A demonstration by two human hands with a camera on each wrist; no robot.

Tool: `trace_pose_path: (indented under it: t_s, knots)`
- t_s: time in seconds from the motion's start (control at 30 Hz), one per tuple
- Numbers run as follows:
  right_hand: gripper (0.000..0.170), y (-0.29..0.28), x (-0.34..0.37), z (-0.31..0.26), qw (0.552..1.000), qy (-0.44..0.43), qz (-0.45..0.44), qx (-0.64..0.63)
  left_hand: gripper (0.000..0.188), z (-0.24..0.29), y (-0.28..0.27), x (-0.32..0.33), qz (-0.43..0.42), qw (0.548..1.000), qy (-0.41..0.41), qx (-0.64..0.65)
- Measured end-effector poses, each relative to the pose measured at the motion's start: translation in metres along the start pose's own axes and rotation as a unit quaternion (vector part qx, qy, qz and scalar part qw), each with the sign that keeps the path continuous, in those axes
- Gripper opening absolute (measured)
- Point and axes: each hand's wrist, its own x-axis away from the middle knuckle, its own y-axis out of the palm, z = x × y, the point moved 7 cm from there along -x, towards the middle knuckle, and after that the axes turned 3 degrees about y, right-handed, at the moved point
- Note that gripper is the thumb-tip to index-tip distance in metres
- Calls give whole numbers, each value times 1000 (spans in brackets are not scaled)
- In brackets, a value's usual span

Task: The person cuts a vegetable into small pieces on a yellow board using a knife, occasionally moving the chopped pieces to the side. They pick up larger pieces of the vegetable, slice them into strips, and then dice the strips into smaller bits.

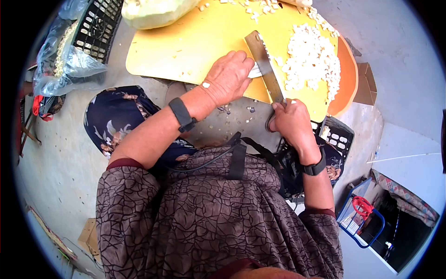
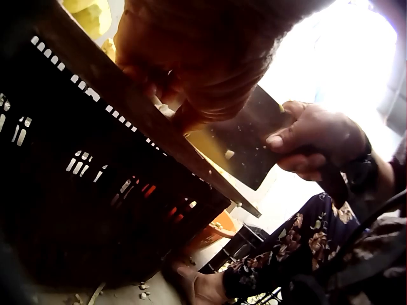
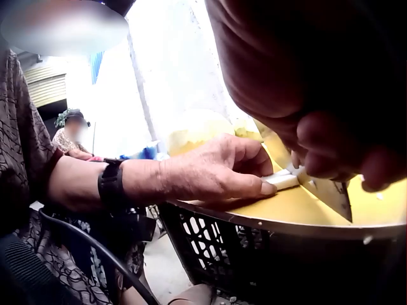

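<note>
My left hand point(image 1: 230, 76) rests at the near edge of a yellow cutting board point(image 1: 172, 51) and pinches a white strip of vegetable point(image 1: 255, 71). In the right wrist view its thumb and fingers hold the strip point(image 3: 283, 180) down on the board. My right hand point(image 1: 293, 122) grips the handle of a cleaver point(image 1: 265, 67). The blade stands right at the strip's end, beside the left fingertips. Many small white diced pieces point(image 1: 309, 58) are heaped on the board to the right of the blade. In the left wrist view, one bit clings to the cleaver point(image 2: 238, 136).
A large pale green vegetable point(image 1: 158, 11) lies at the board's far left. An orange basin point(image 1: 350, 76) shows beyond the right edge. The board sits over a black crate point(image 3: 210, 238). Another black crate point(image 1: 100, 30) and plastic bag point(image 1: 69, 69) stand left. A person point(image 3: 73, 136) sits behind.
</note>
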Motion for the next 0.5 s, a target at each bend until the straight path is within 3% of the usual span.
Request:
trace_pose_path:
  t_s: [0.1,0.2,0.3,0.5]
  knots:
    - [27,3,-13,0,999,11,27,-33,28,0,2,-2,-6,1000,9,4]
    - [28,-6,-18,1,991,-28,113,-71,30,1,3,-3,-18,1000,11,7]
    - [29,-8,-14,18,986,41,87,-134,32,-1,2,-1,-23,1000,6,15]
    - [28,-13,15,18,991,19,20,-129,34,-1,2,0,-31,999,-19,12]
